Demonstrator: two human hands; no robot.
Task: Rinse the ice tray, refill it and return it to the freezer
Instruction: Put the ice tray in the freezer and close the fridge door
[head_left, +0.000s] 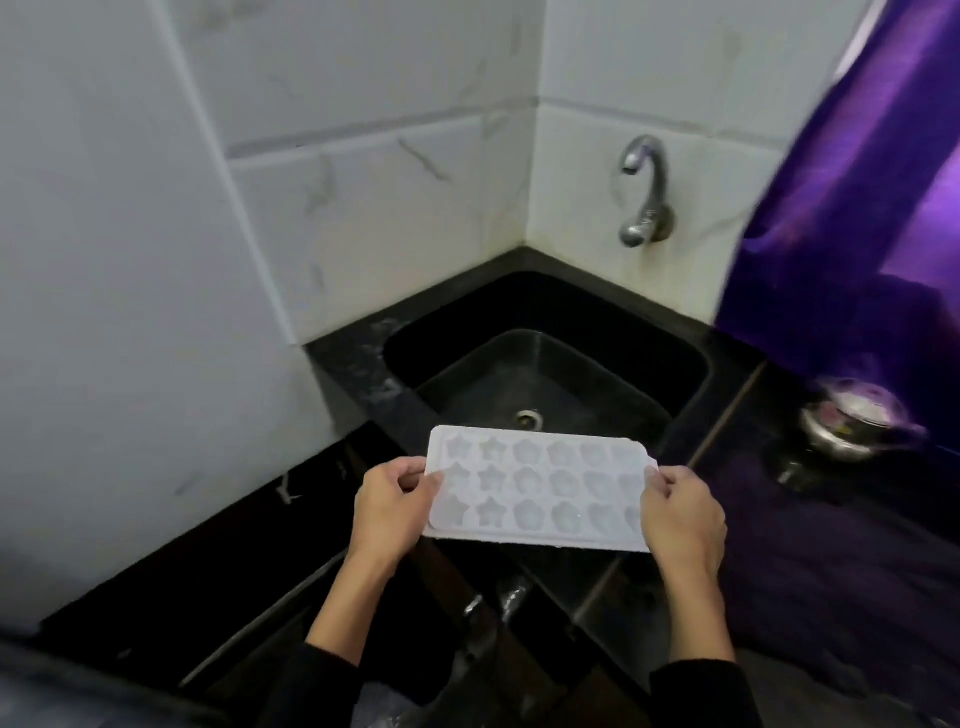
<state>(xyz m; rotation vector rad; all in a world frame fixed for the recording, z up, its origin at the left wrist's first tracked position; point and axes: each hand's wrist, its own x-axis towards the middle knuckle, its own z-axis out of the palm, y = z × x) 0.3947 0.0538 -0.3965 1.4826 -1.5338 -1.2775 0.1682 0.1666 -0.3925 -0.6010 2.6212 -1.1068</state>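
Head view: both hands, left hand (387, 506) and right hand (680, 512), fingers curled round the ice tray (537, 486) ends, hold it before the sink (550, 332); rinsing seems next, needing the dry tap (644, 189) opened.

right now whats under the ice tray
The ice tray, held at each end by the left hand and right hand, hangs over the black sink's near edge. The drain shows just beyond it; whatever lies directly below is covered.
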